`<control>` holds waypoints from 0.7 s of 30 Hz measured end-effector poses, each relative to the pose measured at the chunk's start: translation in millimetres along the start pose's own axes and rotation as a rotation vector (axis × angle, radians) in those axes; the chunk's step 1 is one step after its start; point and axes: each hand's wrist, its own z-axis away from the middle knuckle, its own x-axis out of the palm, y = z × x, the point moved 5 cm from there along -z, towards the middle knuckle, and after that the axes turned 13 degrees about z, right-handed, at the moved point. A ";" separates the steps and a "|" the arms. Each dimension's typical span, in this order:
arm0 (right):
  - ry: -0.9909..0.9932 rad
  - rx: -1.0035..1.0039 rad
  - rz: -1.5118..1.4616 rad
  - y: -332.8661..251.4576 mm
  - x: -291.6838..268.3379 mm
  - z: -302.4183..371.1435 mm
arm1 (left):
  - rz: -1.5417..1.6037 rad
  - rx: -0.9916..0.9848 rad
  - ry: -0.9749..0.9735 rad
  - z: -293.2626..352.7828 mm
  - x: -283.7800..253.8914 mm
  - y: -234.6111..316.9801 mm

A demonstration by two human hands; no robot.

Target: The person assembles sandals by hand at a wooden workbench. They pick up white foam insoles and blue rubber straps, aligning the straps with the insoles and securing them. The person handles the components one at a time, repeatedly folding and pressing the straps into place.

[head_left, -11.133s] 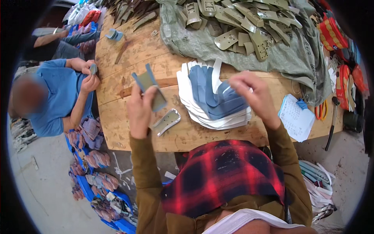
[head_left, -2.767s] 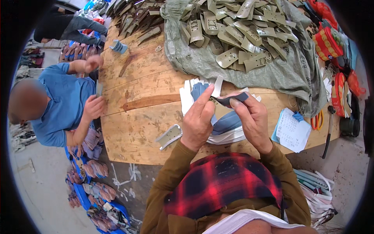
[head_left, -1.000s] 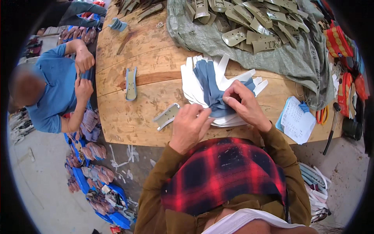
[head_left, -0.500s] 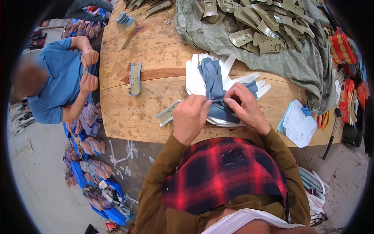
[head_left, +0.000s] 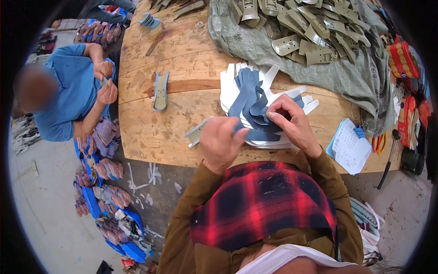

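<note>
Several blue flat strips point(head_left: 248, 98), apparently fabric or thin sheet, lie overlapping on a fanned stack of white cut pieces point(head_left: 228, 91) at the table's near edge. My left hand point(head_left: 221, 144), a little blurred, pinches the end of one blue strip at the left of the stack; that strip runs right across the white pieces. Over the stack's right side, my right hand point(head_left: 294, 125) has thumb and forefinger closed at the edge of a blue strip. Just left of my left hand, a curved olive piece with pale edging point(head_left: 195, 134) rests on the table.
Another blue-edged olive piece point(head_left: 160, 91) lies farther left on the wooden table point(head_left: 191, 59). Many olive molded pieces point(head_left: 315, 27) are heaped on a grey-green sheet point(head_left: 365, 91). A notepad point(head_left: 350, 146) and orange-handled scissors point(head_left: 379, 142) are at right. A co-worker in blue point(head_left: 73, 91) sits left.
My left hand has drawn slightly down and away from my right hand, with a blue strip in its fingers. The blue strips have shifted and spread; my right hand has barely moved.
</note>
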 end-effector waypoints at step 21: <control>0.068 -0.102 -0.176 -71.4 -159.2 -96.4 | -0.019 -0.087 -0.250 -34.5 31.4 6.6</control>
